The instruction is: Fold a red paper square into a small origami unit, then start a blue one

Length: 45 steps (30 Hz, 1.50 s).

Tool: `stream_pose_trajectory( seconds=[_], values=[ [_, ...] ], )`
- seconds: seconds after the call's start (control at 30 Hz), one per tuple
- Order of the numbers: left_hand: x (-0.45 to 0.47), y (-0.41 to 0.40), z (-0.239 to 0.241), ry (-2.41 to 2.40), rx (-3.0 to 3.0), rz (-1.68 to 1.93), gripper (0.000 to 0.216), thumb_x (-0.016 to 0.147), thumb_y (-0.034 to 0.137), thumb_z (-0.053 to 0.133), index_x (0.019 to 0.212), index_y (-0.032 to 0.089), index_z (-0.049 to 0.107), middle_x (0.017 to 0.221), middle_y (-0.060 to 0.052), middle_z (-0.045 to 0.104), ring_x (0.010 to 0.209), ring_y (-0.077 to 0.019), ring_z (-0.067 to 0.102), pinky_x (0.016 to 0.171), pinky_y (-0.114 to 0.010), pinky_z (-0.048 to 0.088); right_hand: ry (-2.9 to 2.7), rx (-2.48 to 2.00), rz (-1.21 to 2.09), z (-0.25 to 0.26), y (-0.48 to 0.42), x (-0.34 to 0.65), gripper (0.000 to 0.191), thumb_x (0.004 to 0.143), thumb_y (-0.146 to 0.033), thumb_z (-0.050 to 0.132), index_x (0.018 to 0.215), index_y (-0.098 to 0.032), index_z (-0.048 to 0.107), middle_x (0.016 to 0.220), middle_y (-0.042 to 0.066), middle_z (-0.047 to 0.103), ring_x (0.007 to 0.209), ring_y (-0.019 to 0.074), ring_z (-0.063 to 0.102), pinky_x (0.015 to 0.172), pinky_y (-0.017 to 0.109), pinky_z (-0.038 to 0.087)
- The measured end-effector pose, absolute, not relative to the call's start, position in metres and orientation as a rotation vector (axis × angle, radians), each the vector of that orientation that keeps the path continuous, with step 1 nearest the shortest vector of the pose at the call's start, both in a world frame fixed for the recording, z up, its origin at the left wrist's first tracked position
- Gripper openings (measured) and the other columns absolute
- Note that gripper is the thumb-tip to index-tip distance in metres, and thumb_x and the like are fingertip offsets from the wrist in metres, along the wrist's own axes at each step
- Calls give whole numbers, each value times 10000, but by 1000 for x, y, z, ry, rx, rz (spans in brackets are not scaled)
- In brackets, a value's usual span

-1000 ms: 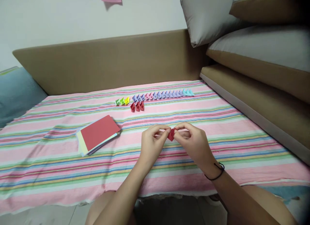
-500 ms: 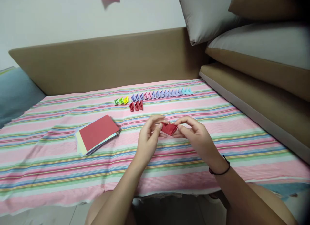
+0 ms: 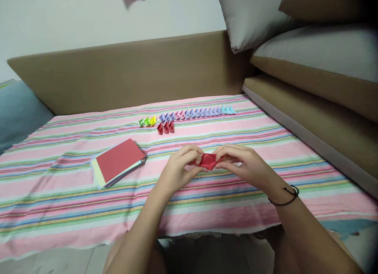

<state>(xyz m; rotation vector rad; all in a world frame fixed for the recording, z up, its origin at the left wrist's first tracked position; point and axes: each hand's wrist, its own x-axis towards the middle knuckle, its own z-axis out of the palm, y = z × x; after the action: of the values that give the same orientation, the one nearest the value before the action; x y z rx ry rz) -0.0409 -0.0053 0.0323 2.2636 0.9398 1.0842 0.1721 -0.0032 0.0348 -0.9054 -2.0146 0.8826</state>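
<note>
A small red folded paper boat (image 3: 209, 161) is held in the air above the striped cloth, between both hands. My left hand (image 3: 183, 163) pinches its left end, thumb below and fingers above. On the other end, my right hand (image 3: 239, 158) has the paper between thumb and fingertips; a black cord circles that wrist. Farther back, three dark red paper boats (image 3: 166, 127) stand side by side. Behind them runs a row of purple, pink and blue paper boats (image 3: 197, 113), with green and yellow ones (image 3: 147, 121) to its left.
A stack of coloured paper (image 3: 119, 160), red sheet on top, lies to the left on the striped cloth (image 3: 73, 199). A brown backrest (image 3: 132, 73) stands behind. Grey and brown cushions (image 3: 319, 57) are piled at the right, and a blue pillow (image 3: 20, 108) is at the far left.
Both hands have turned the red paper boat and shifted their grip, with the fingers now curled over its top. The right wrist has moved outward to the right.
</note>
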Motion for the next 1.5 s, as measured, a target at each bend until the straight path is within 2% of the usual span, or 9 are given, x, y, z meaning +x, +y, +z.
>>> stream_pose_trajectory(
  seconds=[0.17,0.43,0.53,0.63,0.8,1.07,1.2,1.33,1.5],
  values=[
    [-43,-3,28,929,2503,980,37,826,204,582,797,183,570,1004,-78,603,865,-153,598,751,-262,484,-2233,-810,465,32,-1,172,158,860,-121,516,826,-214,639,866,26,677,819,157,624,730,282,478],
    [-45,-4,29,891,2578,1260,37,803,167,611,787,174,643,919,-79,700,828,-148,659,714,-227,511,-2181,-794,355,35,-3,174,117,850,-120,532,831,-187,626,890,50,696,835,169,645,732,288,496],
    [-40,-7,33,945,2389,1340,25,759,187,668,736,176,665,826,-61,713,768,-147,665,682,-222,515,-2087,-842,500,39,-6,172,60,832,-196,586,791,-183,627,856,54,699,797,175,655,719,297,516],
    [-35,-9,35,1099,2029,1308,103,688,243,739,683,162,676,722,-48,705,666,-149,657,596,-218,507,-1878,-969,832,38,-8,170,122,793,-298,643,771,-180,618,789,55,699,732,186,670,659,298,542],
    [-29,-8,31,1139,1383,1122,245,623,285,784,785,136,676,631,-32,690,603,-156,658,582,-233,514,-1557,-1072,1345,29,-3,168,223,731,-368,704,767,-181,588,703,44,713,726,202,694,645,297,560],
    [-27,-4,24,1121,1206,1007,300,588,319,798,737,139,609,600,-1,648,588,-129,628,591,-228,488,-1418,-1102,1514,23,1,160,245,703,-369,718,741,-160,597,700,43,704,730,180,687,717,308,552],
    [-29,-3,21,1186,1513,1018,273,601,339,786,674,146,607,605,-11,650,571,-141,613,531,-225,461,-1552,-1070,1425,22,-1,158,218,733,-363,689,808,-175,611,750,39,696,740,183,671,665,293,532],
    [-32,-3,20,1141,1852,1168,176,662,297,752,661,156,647,684,-34,680,654,-155,634,604,-238,484,-1773,-1036,1033,24,-5,157,176,740,-347,688,768,-179,643,841,54,675,761,187,651,654,288,520],
    [-28,-8,24,1161,1750,1262,178,632,281,775,617,156,648,641,-26,685,581,-137,616,539,-218,463,-1746,-1105,962,31,-9,158,204,739,-367,689,693,-180,621,678,34,663,627,176,633,544,274,483]
  ],
)
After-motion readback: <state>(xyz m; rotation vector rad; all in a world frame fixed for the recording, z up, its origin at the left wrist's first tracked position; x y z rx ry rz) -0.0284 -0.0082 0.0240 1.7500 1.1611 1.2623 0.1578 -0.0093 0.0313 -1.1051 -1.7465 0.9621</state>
